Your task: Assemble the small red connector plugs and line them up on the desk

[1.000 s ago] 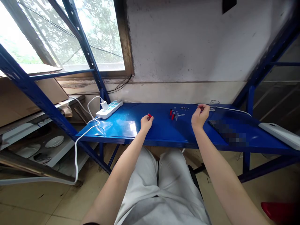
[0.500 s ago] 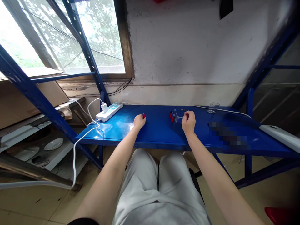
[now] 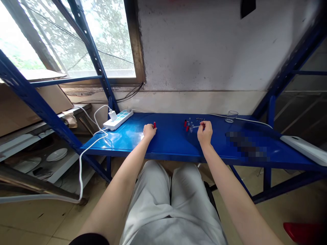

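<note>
1. A white power strip (image 3: 118, 120) lies at the left end of the blue table (image 3: 171, 144); its loose cord could be dragged if a forearm snags it.
2. The left hand (image 3: 149, 131) pinches a small red piece (image 3: 154, 125), upright, at the tabletop; a slack or uneven pinch could tip it or let it roll.
3. Right of it, red pieces (image 3: 187, 129) and clear pieces (image 3: 191, 128) stand close together; a brush from a knuckle could topple several.
4. Behind them sits a row of tiny pieces (image 3: 200, 119), easily scattered by a sweeping finger.
5. The right hand (image 3: 205, 133) has its fingertips drawn together beside a thin clear stick (image 3: 196, 127); whether they grip it cannot be told.
6. Farther right, a clear glass (image 3: 231, 116) could be knocked by a wide backward reach.
</note>
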Demonstrator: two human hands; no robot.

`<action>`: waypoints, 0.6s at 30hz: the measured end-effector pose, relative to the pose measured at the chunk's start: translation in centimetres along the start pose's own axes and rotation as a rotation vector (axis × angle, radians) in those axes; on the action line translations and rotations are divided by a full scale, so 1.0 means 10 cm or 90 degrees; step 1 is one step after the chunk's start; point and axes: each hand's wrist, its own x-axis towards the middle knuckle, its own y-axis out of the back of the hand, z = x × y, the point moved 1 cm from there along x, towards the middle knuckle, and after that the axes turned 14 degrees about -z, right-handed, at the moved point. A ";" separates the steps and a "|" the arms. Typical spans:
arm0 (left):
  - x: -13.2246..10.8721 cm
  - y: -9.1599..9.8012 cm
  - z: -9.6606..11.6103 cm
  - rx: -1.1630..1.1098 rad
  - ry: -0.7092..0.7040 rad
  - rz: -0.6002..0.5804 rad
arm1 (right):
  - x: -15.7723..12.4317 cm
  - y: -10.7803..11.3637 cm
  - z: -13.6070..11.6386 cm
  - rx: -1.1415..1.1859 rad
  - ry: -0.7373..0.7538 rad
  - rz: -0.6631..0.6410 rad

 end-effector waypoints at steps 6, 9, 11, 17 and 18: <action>-0.08 0.08 -0.04 -0.106 0.023 -0.006 | 0.00 -0.01 0.02 -0.057 -0.070 -0.042; -0.24 0.10 0.03 -0.143 -0.041 0.129 | 0.00 -0.02 0.04 -0.146 -0.150 -0.113; -0.37 0.09 0.14 -0.126 -0.140 0.218 | -0.01 -0.03 0.05 -0.198 -0.196 -0.174; -0.74 -0.11 0.70 0.026 -0.472 0.109 | -0.02 -0.06 0.06 -0.286 -0.225 -0.292; -0.78 -0.16 0.79 0.055 -0.494 0.082 | -0.02 -0.06 0.06 -0.294 -0.222 -0.302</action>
